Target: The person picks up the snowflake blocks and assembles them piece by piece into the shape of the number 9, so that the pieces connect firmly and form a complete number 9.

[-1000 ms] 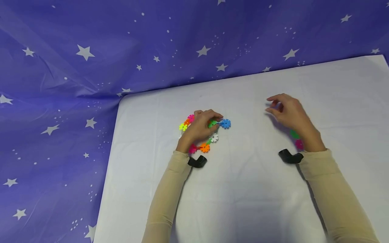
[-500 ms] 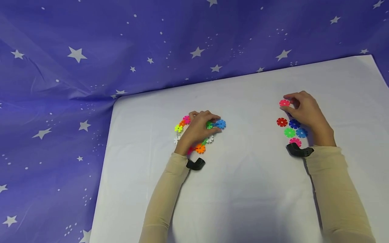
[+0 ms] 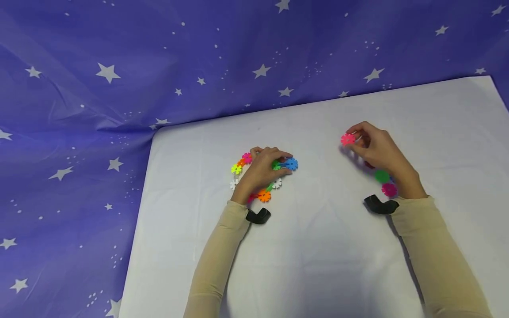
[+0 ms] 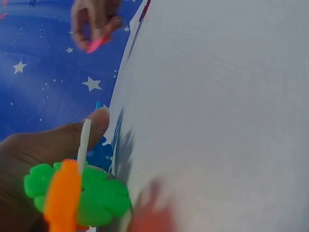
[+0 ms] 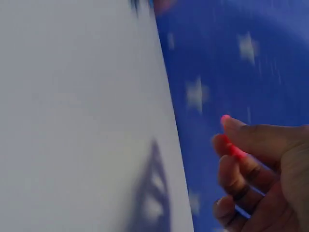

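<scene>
My left hand (image 3: pixel 264 168) grips a ring-like chain of notched plastic snowflake discs, its thumb and fingers near the blue disc (image 3: pixel 292 164) at the chain's right end. Orange (image 3: pixel 264 195), white (image 3: pixel 276 183) and yellow (image 3: pixel 236 169) discs show around the hand; the palm hides others. Close up in the left wrist view are a green disc (image 4: pixel 104 200) and an orange disc (image 4: pixel 63 198) set on edge. Between thumb and fingertips, my right hand (image 3: pixel 379 148) pinches a loose pink disc (image 3: pixel 347 139), held above the table and apart from the chain.
Under my right wrist lie loose discs, among them a green one (image 3: pixel 382 176) and a magenta one (image 3: pixel 389 190), partly covered by the hand. The white-covered table (image 3: pixel 314 229) meets a blue star-patterned cloth (image 3: pixel 222 57) at its back and left.
Over the last half second my right hand has carried the pink disc leftward, away from the loose discs, which it now partly covers again. My left hand stays on the chain.
</scene>
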Demonstrator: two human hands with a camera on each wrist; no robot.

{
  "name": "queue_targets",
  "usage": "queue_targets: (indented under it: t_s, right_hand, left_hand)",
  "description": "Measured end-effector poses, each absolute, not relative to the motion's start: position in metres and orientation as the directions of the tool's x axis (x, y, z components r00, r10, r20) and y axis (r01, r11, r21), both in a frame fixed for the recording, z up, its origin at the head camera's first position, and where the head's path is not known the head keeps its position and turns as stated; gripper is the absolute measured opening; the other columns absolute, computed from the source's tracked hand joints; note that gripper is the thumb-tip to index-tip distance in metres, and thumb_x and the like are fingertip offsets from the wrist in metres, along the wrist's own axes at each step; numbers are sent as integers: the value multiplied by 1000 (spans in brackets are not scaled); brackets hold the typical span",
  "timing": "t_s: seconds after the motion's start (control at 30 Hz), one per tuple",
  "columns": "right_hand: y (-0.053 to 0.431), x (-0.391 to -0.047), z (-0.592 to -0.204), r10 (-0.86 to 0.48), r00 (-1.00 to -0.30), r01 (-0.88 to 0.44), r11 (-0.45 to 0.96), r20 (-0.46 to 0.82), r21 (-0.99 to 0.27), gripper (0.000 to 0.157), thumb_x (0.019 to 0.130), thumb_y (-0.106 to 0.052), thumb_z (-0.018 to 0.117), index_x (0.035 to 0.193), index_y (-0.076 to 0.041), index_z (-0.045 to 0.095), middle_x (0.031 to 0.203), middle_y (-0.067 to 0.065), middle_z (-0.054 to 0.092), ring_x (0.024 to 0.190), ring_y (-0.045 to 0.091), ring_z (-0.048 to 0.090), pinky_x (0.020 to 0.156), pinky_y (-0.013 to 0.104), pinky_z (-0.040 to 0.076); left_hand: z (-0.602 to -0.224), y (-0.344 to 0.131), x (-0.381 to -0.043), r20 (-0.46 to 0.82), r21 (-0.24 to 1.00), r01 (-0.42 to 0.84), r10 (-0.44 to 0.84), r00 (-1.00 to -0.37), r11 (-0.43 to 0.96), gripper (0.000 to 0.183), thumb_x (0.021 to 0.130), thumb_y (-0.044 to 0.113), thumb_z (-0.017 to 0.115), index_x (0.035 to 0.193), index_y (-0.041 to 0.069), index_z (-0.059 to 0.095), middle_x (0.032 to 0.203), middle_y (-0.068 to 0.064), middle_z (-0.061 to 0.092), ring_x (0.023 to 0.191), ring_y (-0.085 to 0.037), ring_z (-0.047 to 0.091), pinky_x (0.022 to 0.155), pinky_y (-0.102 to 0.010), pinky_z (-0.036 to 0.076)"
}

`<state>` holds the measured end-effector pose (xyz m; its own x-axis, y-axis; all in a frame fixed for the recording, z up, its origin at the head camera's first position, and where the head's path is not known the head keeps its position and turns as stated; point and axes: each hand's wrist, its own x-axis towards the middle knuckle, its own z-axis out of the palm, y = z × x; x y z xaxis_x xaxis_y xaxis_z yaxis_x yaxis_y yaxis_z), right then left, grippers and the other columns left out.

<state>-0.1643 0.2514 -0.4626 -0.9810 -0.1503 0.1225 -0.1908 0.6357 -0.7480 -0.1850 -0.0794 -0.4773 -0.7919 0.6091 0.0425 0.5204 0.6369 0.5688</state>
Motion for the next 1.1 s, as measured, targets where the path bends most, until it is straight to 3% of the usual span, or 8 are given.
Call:
queue_targets:
  t_s: [0.17,0.33,0.67,1.1]
  right_hand:
    - [197,-161,-468,-290,-934,-338,532,208,-777,32,84,2,73,114,-3,62,89,9,65,66,8,49,57,17,39]
    - [171,-157,-483,-302,-933,-338,552,194,-762,27,84,1,73,109,-4,63,83,7,63,63,13,47,56,20,38]
    - [155,-156,-493,-327,-929,-335,549,172,-766,19,85,-10,76,101,-6,65,79,4,66,60,13,45,53,23,36]
    - [150,-154,-494,-318,-920,-379,582,227,-720,14,84,-8,77,96,-8,69,78,3,66,61,14,46,56,26,38]
  left_hand:
    - [-478,-79,-186,50,574,526,614,-788,628,38,86,39,75,119,22,70,93,10,65,94,-9,55,103,-47,17]
    - [-477,-78,-186,33,572,516,610,-791,638,38,86,39,75,119,22,70,95,10,68,94,-10,54,103,-47,18]
    - [-476,-78,-186,22,567,504,600,-800,651,39,86,39,75,120,22,71,97,9,70,91,-10,54,101,-46,18]
    - [-478,-78,-186,38,567,518,608,-793,641,38,86,39,74,120,21,72,96,9,69,90,-10,53,100,-48,18]
